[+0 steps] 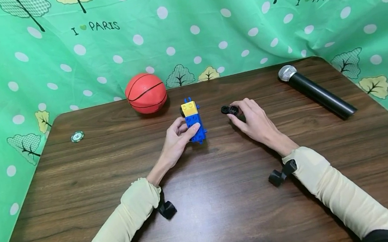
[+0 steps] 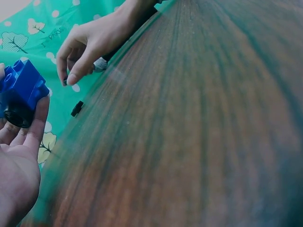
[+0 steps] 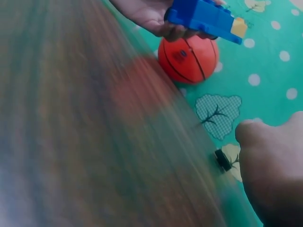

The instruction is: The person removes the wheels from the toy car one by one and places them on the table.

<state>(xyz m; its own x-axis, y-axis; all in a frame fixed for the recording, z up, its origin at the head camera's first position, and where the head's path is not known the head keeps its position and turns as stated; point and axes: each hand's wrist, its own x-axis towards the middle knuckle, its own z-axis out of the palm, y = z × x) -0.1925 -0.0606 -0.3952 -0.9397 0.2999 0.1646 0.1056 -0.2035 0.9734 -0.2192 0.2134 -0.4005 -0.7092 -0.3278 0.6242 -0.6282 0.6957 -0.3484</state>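
A toy car of blue and yellow building blocks (image 1: 194, 121) is gripped in my left hand (image 1: 174, 141), thumb across its studded top and fingers along its side. In the left wrist view a black wheel (image 2: 18, 115) is fitted to the blue block's side. On the car's other side, blue axle stubs stick out bare. My right hand (image 1: 257, 122) pinches a small black wheel (image 1: 233, 110) between thumb and index finger, low over the table. Just left of it a second loose black wheel (image 1: 225, 110) lies on the wood; the right wrist view also shows this wheel (image 3: 222, 160).
A red toy basketball (image 1: 146, 93) sits at the back edge, beyond the left hand. To the right lies a black microphone (image 1: 320, 92) with a silver head. A green and white poker chip (image 1: 77, 136) is at the left of the wooden table (image 1: 222, 213). Green patterned cloth (image 1: 169, 32) hangs behind.
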